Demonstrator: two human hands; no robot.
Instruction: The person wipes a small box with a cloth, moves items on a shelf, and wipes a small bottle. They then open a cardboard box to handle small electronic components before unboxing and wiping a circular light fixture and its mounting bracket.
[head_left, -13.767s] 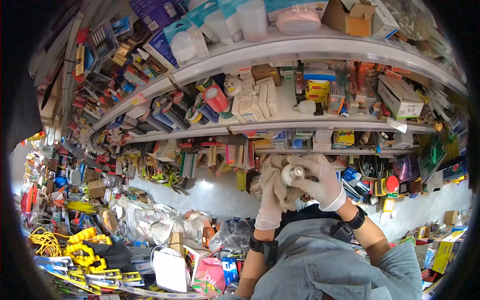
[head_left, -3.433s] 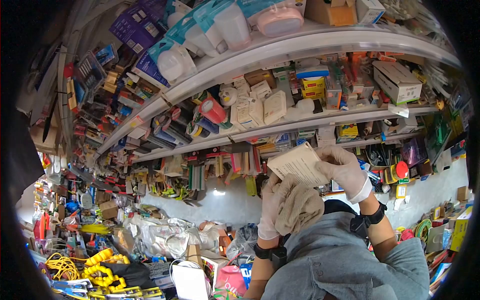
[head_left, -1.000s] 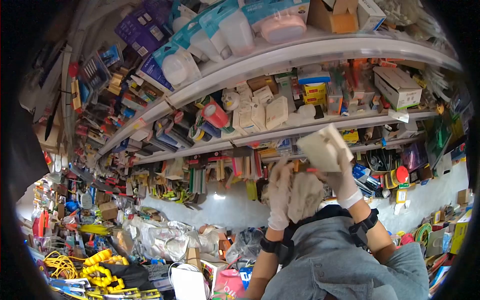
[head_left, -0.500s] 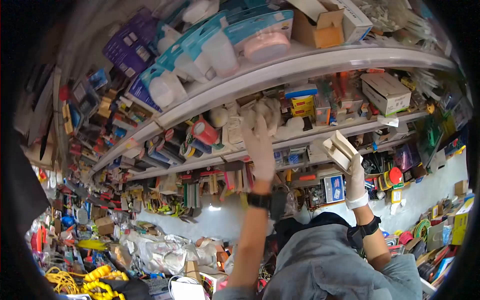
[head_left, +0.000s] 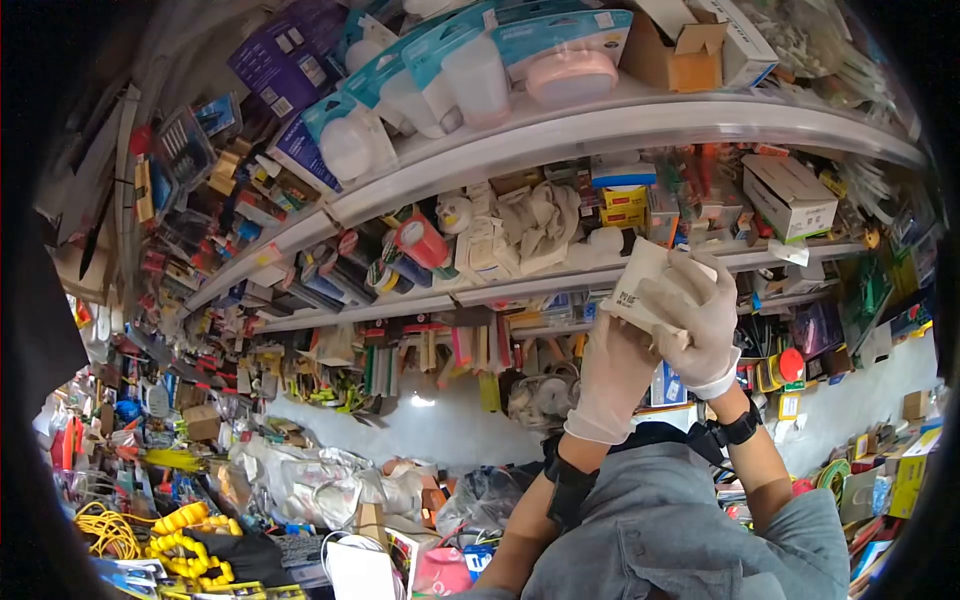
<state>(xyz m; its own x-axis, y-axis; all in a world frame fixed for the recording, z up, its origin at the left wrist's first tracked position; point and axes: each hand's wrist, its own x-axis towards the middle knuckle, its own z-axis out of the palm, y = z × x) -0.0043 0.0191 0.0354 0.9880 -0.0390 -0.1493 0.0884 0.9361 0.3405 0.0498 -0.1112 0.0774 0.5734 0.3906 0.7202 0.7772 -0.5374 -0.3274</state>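
A small white cardboard box with dark print on its end is held up in front of the shelves. My right hand, in a whitish glove, wraps its fingers over the box's near side. From below, my left hand, gloved too, grips the lower left of the same box; some of its fingers are hidden behind it. On the shelf just left of the hands lie a bundle of crumpled whitish cloth and a white box.
A long shelf edge curves overhead, carrying teal blister packs and an opened brown carton. On the shelf below stand a red roll and a larger white box. Plastic-wrapped goods and yellow coiled hose crowd the lower left.
My left hand has come away from the cloth on the shelf and moved right and down to the small box. My right hand has turned the box and moved slightly left.
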